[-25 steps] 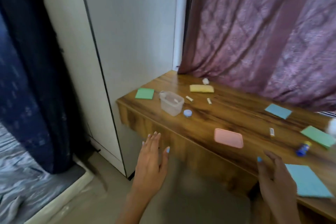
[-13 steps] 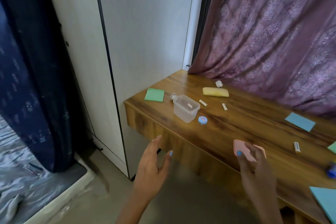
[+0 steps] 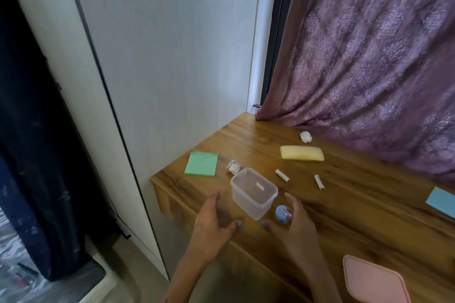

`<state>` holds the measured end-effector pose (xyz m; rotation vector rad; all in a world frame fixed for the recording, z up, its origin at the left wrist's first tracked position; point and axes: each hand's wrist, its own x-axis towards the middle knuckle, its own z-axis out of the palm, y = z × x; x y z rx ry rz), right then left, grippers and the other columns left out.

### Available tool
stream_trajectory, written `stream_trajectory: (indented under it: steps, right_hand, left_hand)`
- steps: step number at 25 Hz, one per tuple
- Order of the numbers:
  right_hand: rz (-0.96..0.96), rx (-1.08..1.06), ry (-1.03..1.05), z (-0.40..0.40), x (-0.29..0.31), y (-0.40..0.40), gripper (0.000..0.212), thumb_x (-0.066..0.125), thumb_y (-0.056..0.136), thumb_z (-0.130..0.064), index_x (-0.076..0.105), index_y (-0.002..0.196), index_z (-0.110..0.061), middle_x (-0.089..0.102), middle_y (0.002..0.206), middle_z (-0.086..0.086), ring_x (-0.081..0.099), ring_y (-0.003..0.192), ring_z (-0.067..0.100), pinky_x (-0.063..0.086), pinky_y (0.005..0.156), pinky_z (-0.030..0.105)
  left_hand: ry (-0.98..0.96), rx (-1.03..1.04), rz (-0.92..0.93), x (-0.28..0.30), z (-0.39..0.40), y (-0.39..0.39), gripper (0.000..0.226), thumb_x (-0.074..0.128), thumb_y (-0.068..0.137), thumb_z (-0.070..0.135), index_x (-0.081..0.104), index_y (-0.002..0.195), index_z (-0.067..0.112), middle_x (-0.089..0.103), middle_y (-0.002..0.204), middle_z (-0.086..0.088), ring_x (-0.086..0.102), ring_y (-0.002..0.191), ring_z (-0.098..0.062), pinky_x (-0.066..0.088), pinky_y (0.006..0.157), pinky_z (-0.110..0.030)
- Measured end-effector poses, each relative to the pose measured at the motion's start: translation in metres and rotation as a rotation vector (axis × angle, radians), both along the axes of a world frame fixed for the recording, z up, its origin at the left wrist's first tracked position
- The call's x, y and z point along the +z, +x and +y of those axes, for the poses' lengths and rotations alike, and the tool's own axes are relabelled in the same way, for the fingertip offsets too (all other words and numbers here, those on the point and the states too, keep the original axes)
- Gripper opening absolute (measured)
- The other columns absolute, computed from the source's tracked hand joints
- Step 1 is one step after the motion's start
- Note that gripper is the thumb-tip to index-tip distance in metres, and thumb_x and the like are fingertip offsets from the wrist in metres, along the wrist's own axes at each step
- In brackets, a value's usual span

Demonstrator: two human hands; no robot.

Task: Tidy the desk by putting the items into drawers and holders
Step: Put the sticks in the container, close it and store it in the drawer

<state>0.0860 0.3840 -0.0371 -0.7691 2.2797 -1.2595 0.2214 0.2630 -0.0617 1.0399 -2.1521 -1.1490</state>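
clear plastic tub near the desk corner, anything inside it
The clear rectangular plastic tub stands open, with no lid. Only one small pale item shows through it; what it is cannot be told. The small round blue object lies outside, on the wooden desk.

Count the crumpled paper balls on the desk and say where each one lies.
2. One crumpled paper ball lies near the curtain, behind the yellow sponge. The other sits between the green sticky notes and the clear plastic container. More may lie out of view.

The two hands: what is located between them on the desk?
In the head view, the clear plastic container stands between the left hand and the right hand; neither visibly grips it.
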Motion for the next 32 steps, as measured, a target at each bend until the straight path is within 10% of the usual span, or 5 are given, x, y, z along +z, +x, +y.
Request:
stream_trajectory:
  steps: [15,21,26,32]
  right_hand:
    - [0.142,0.164,0.023,-0.069,-0.014,-0.060,0.093,0.085,0.063,-0.025,0.034,0.140,-0.032,0.042,0.141,-0.013,0.038,0.127,0.002,0.034,0.099,0.016]
    - [-0.257,0.217,-0.068,-0.050,0.014,-0.099,0.084,0.083,0.066,-0.013,0.038,0.132,-0.040,0.047,0.128,-0.024,0.052,0.109,-0.011,0.045,0.081,0.006]
    - [0.348,-0.058,0.330,-0.090,-0.011,-0.144,0.046,0.063,0.087,-0.021,0.049,0.130,-0.026,0.058,0.127,-0.003,0.055,0.109,0.012,0.045,0.091,0.024]
    - [0.502,-0.082,0.430,-0.130,-0.023,-0.138,0.024,0.053,0.090,-0.015,0.056,0.111,-0.027,0.067,0.109,0.001,0.062,0.100,0.022,0.051,0.082,0.036]
  left_hand:
    - [0.205,-0.357,0.041,-0.027,-0.102,-0.062,0.113,0.090,0.049,0.029,0.027,0.142,0.027,0.041,0.141,0.015,0.042,0.129,0.000,0.038,0.109,-0.025]
    - [0.262,-0.477,0.085,-0.028,-0.121,-0.084,0.096,0.089,0.054,0.008,0.035,0.129,0.038,0.048,0.127,0.027,0.047,0.115,0.016,0.046,0.088,-0.007]
    - [0.231,-0.565,0.138,-0.031,-0.128,-0.092,0.078,0.087,0.058,0.009,0.049,0.123,0.029,0.058,0.118,0.028,0.056,0.111,0.002,0.052,0.080,-0.015]
    - [0.249,-0.637,0.180,-0.035,-0.134,-0.095,0.077,0.089,0.058,0.021,0.052,0.125,0.024,0.061,0.121,0.020,0.058,0.112,-0.001,0.054,0.087,-0.023]
